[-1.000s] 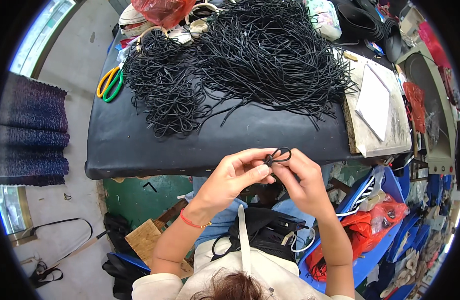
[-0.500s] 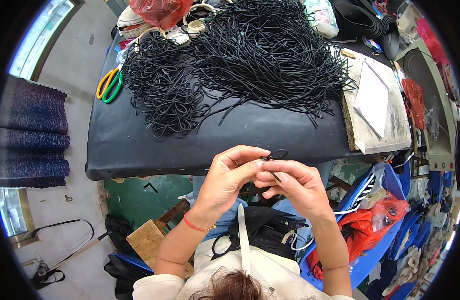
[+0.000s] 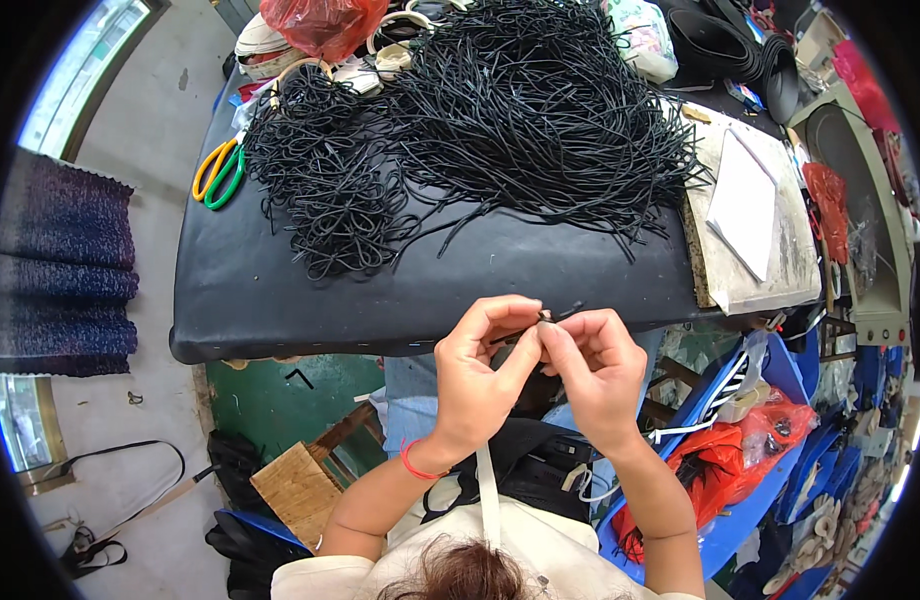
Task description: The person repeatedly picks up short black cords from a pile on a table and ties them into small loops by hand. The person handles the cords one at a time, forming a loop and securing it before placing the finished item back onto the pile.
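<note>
My left hand (image 3: 487,375) and my right hand (image 3: 598,372) meet fingertip to fingertip just over the near edge of the black-covered table (image 3: 310,317). Pinched between them is a thin black cord (image 3: 577,306), mostly hidden by the fingers; a short bit sticks out above. Beyond the hands lies a large heap of straight black cords (image 3: 550,120). To its left is a smaller pile of looped, knotted-looking black cords (image 3: 330,180).
Scissors (image 3: 219,174) with orange and green handles lie at the table's left edge. A stained board with a white sheet (image 3: 745,205) sits at the right. Red plastic bags (image 3: 715,455) fill a blue bin (image 3: 755,490) beside my right arm. A wooden stool (image 3: 298,490) stands lower left.
My hands have drawn closer, thumbs now touching. The cord loop that showed above the fingers is gone from sight, leaving only a short bit visible. The piles stay put.
</note>
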`<state>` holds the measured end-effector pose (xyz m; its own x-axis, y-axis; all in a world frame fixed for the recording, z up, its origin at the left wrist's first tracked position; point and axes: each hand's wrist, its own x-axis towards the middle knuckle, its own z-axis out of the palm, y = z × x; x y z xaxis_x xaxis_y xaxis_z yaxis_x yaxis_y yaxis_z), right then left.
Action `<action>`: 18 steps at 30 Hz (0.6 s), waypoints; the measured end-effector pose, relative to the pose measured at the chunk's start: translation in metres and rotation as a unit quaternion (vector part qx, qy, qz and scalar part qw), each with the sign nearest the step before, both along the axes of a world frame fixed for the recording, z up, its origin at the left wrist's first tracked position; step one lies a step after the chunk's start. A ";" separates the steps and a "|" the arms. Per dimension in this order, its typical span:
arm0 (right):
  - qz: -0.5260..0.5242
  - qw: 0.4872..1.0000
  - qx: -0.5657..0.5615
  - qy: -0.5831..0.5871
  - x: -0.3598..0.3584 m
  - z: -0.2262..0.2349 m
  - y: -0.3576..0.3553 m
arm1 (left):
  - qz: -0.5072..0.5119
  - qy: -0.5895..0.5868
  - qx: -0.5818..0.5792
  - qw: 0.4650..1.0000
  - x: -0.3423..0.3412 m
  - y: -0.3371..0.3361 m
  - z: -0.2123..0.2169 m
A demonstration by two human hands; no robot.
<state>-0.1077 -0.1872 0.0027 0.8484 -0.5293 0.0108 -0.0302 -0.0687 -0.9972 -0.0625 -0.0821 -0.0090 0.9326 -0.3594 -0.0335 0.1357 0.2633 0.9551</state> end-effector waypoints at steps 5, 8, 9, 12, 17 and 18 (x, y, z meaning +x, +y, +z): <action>0.062 0.988 -0.133 0.040 0.003 0.004 -0.020 | -0.071 -0.018 0.071 0.995 0.007 0.012 0.008; 0.162 0.984 -0.058 0.044 -0.003 -0.002 -0.026 | -0.104 -0.118 0.145 0.977 0.009 0.013 0.010; 0.155 0.987 0.015 0.051 -0.003 -0.002 -0.026 | -0.115 -0.116 0.168 0.972 0.008 0.015 0.013; 0.123 0.981 0.143 0.055 -0.002 0.001 -0.027 | -0.191 -0.052 0.180 0.963 0.012 0.018 0.019; 0.105 0.974 0.191 0.054 -0.001 0.001 -0.022 | -0.203 0.025 0.144 0.968 0.012 0.017 0.021; 0.094 0.979 0.168 0.060 -0.001 0.000 -0.022 | -0.223 -0.011 0.157 0.962 0.012 0.017 0.020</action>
<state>-0.1086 -0.2096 0.0025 0.9160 -0.3199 -0.2423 -0.1661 0.2473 -0.9546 -0.0504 -0.0653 0.0110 0.6898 -0.6993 -0.1874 0.1473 -0.1178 0.9820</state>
